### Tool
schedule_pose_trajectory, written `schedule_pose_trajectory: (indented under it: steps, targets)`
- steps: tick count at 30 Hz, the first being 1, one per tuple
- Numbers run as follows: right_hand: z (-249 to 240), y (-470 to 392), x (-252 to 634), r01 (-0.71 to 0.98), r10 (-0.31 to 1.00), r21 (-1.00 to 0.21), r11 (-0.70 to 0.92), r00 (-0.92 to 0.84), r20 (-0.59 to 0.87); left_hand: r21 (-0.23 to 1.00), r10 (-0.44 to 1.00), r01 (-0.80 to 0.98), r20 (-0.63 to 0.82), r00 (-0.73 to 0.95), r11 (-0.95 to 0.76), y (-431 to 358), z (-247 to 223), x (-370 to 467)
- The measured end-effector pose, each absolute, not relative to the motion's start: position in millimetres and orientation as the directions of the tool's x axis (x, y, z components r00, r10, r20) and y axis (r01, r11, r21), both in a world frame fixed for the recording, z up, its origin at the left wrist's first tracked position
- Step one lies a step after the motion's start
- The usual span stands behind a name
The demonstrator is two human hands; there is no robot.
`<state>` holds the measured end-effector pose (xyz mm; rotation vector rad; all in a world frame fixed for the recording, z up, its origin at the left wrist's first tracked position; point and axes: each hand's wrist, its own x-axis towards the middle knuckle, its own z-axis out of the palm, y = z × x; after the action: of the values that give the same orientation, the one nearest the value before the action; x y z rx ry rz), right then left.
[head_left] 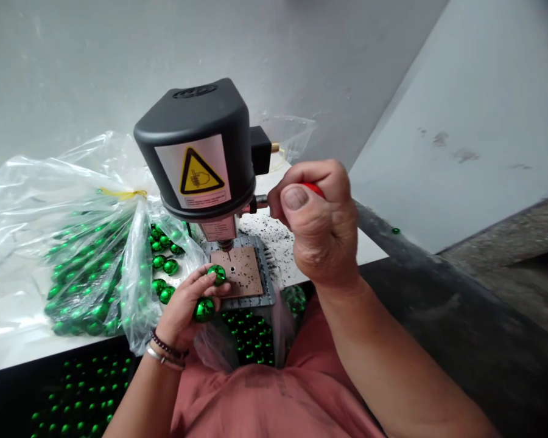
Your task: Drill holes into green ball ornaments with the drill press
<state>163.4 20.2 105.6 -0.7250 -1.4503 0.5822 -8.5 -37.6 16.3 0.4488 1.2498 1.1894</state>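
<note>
Left hand [187, 298] pinches a green ball [217, 275] between thumb and fingers, at the near left edge of a brown board [246, 283] under a drill [194, 121]. A second green ball [204, 309] rests against the fingers of the same hand, just below the first. Right hand [324, 225] is curled tight around the red knob [314, 189] of the drill's lever. The bit [229, 254] points down above a small hole [232, 268] in the board, and the pinched ball sits beside it, to the left. Dark shavings are scattered over the board and the white tabletop [9, 344].

Left of the drill, a clear plastic bag [86, 267] full of green balls lies on the tabletop, with a yellow tie [123, 193] around it. Several loose balls [167, 295] lie between bag and drill. More balls [249, 337] show below the tabletop's edge, and a lone one [396, 231] lies off to the right, on the floor.
</note>
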Motion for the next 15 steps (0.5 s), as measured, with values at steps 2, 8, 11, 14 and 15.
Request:
schedule_pose_trajectory:
  steps: [2, 8, 11, 14, 15]
  targets:
    - [106, 20, 164, 0.081, 0.735, -0.737, 0.671, 0.055, 0.676, 0.899, 0.889, -0.244, -0.414, -0.197, 0.365, -32, 12, -10]
    - [107, 21, 165, 0.036, 0.712, -0.714, 0.699, 0.051, 0.700, 0.918, 0.943, 0.298, -0.176, -0.282, 0.261, -10, -4, -12]
    - [105, 24, 166, -0.014, 0.677, -0.677, 0.735, 0.046, 0.734, 0.855, 0.949, 0.451, -0.132, -0.285, 0.255, -5, -7, -9]
    - [103, 25, 166, -0.055, 0.652, -0.650, 0.758, 0.042, 0.757, 0.770, 0.953, 0.583, -0.106, -0.285, 0.260, -4, -5, -4]
    - [102, 25, 167, -0.059, 0.651, -0.648, 0.759, 0.039, 0.758, 0.739, 0.955, 0.621, -0.102, -0.279, 0.260, -4, -3, -3]
